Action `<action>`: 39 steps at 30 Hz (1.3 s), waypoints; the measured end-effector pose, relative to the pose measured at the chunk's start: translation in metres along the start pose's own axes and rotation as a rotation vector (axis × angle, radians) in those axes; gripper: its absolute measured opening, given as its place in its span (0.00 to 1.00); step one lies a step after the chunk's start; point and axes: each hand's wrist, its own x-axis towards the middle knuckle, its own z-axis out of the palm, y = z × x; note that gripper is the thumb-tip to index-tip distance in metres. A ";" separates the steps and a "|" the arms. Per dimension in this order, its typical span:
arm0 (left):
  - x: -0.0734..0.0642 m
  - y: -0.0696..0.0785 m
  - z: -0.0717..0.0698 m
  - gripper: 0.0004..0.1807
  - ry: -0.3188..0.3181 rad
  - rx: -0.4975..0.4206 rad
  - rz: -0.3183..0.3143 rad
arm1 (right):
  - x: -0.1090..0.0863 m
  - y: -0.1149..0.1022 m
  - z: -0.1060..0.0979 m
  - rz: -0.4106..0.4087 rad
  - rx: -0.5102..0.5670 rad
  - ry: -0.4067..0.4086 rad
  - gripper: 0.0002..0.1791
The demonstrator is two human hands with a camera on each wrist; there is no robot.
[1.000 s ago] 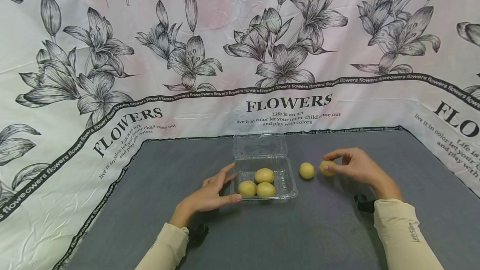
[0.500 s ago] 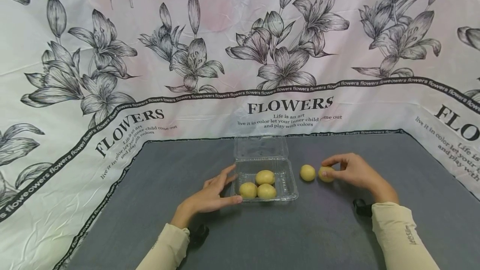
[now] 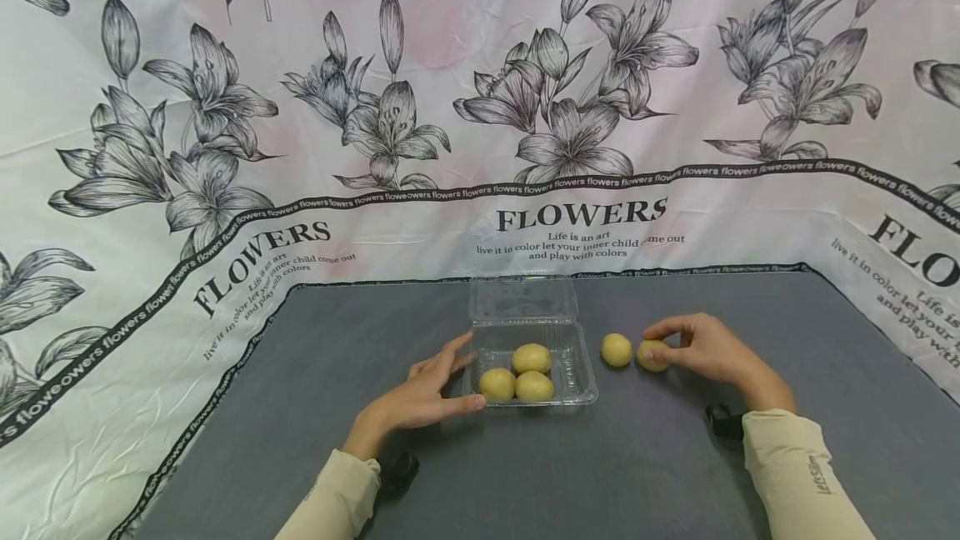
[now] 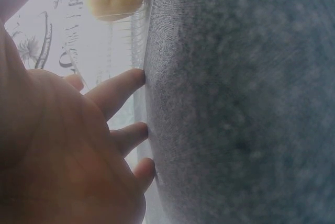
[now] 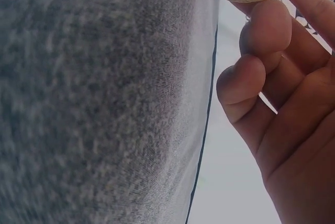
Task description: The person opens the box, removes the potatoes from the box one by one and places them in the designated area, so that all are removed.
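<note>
Your right hand (image 3: 708, 350) pinches a round yellow piece (image 3: 651, 357) right of the clear box (image 3: 576, 372) in the head view; your left hand (image 3: 420, 397), fingers spread, rests at the box's left side. A loose piece (image 3: 617, 350) sits between; three pieces (image 3: 532, 359) lie inside. Gray tabletop (image 3: 615, 469) spreads nearside, ending behind at printed cloth (image 3: 412, 240). Your left wrist view shows fingertips (image 4: 137, 76) along the box wall; your right wrist view shows curled fingers (image 5: 268, 28), hidden overhead.
</note>
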 end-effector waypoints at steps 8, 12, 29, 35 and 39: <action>-0.001 0.000 0.000 0.56 0.002 -0.008 -0.003 | 0.000 -0.001 0.000 -0.004 0.009 0.001 0.22; 0.000 0.000 0.000 0.56 0.006 -0.009 -0.004 | 0.001 0.000 0.001 -0.006 0.008 -0.009 0.23; 0.000 -0.001 0.001 0.55 0.000 -0.009 -0.004 | 0.001 0.001 0.002 -0.016 -0.008 -0.038 0.25; 0.000 -0.002 0.001 0.56 -0.003 -0.010 -0.007 | 0.001 0.000 0.000 -0.015 -0.002 -0.037 0.25; 0.001 -0.001 0.001 0.56 -0.001 -0.006 -0.006 | 0.001 0.000 -0.003 -0.014 0.014 -0.033 0.25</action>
